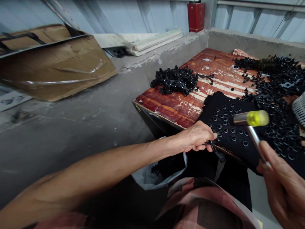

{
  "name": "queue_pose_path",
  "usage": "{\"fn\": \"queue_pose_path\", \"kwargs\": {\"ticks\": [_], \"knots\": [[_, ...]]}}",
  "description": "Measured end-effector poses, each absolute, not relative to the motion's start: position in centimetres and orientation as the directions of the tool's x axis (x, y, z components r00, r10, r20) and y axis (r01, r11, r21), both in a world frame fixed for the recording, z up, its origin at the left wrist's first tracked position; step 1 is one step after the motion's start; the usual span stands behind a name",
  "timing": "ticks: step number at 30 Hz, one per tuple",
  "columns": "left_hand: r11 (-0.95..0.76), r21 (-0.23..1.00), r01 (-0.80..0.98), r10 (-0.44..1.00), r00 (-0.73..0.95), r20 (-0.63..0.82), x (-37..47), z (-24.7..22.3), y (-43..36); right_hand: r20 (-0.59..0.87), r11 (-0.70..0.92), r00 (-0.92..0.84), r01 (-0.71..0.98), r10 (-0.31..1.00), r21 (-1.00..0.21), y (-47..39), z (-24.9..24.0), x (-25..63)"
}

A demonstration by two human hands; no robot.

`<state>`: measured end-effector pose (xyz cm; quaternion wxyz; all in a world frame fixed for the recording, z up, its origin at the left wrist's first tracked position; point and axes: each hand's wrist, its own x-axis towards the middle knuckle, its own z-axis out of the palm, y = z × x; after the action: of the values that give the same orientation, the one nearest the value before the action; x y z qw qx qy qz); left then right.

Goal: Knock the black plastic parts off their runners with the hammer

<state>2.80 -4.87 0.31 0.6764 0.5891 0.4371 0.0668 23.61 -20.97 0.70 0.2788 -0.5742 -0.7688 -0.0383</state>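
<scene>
My left hand (200, 136) is closed in a pinch at the near edge of a black cloth (215, 101). Between its fingers is a small black part, mostly covered by them. A dark strip with a round end (221, 157) hangs just below those fingertips. Several small black ring-shaped pieces (225, 123) lie spread over the cloth. My right hand (281, 181) grips the metal handle of a hammer (258, 118) with a blurred yellow face. The hammer head is raised above the cloth, to the right of my left hand.
The worn red-brown tabletop (164, 106) carries a pile of black parts (175, 79) and a larger heap (274, 79) at right. A white slotted basket (299, 108) stands at the right edge. Below hangs an open plastic bag (143, 178). Cardboard (59, 68) rests on the ledge.
</scene>
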Motion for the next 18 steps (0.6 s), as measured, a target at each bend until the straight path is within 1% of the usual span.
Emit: {"fn": "queue_pose_path", "kwargs": {"ticks": [3, 4, 5, 6, 7, 10, 11, 14, 15, 18], "knots": [[0.302, 0.845, 0.441, 0.611, 0.591, -0.526, 2.8, 0.4, -5.0, 0.348, 0.323, -0.22, 0.906, 0.911, -0.274, -21.1, 0.8, 23.5], [0.301, 0.847, 0.438, 0.611, 0.593, -0.524, 2.8, 0.4, -5.0, 0.364, 0.312, -0.199, 0.906, 0.91, -0.286, -21.1, 0.7, 23.4], [0.299, 0.854, 0.425, 0.612, 0.601, -0.513, 2.8, 0.2, -5.0, 0.41, 0.298, -0.163, 0.909, 0.897, -0.291, -21.3, 0.7, 23.4], [0.3, 0.862, 0.408, 0.611, 0.612, -0.502, 2.7, 0.0, -5.0, 0.453, 0.298, -0.148, 0.912, 0.879, -0.282, -21.4, 0.7, 23.4], [0.303, 0.869, 0.392, 0.609, 0.622, -0.493, 2.7, -0.2, -5.0, 0.465, 0.299, -0.147, 0.915, 0.873, -0.271, -21.5, 0.7, 23.4], [0.297, 0.878, 0.376, 0.609, 0.634, -0.477, 2.5, -0.6, -4.9, 0.342, 0.29, -0.191, 0.919, 0.92, -0.268, -21.6, 0.5, 23.6], [0.29, 0.874, 0.39, 0.612, 0.627, -0.483, 2.5, -0.5, -5.0, 0.336, 0.285, -0.185, 0.917, 0.923, -0.279, -21.6, 0.4, 23.7], [0.275, 0.868, 0.413, 0.62, 0.615, -0.488, 2.8, -0.1, -5.2, 0.467, 0.293, -0.134, 0.912, 0.874, -0.288, -21.6, -0.1, 23.9], [0.275, 0.873, 0.403, 0.621, 0.619, -0.481, 2.8, 0.0, -5.3, 0.468, 0.3, -0.139, 0.909, 0.873, -0.289, -21.6, -0.3, 24.0], [0.281, 0.896, 0.343, 0.649, 0.62, -0.441, 3.0, 0.1, -5.5, 0.327, 0.295, -0.178, 0.887, 0.928, -0.354, -22.0, -0.9, 24.2]]}}
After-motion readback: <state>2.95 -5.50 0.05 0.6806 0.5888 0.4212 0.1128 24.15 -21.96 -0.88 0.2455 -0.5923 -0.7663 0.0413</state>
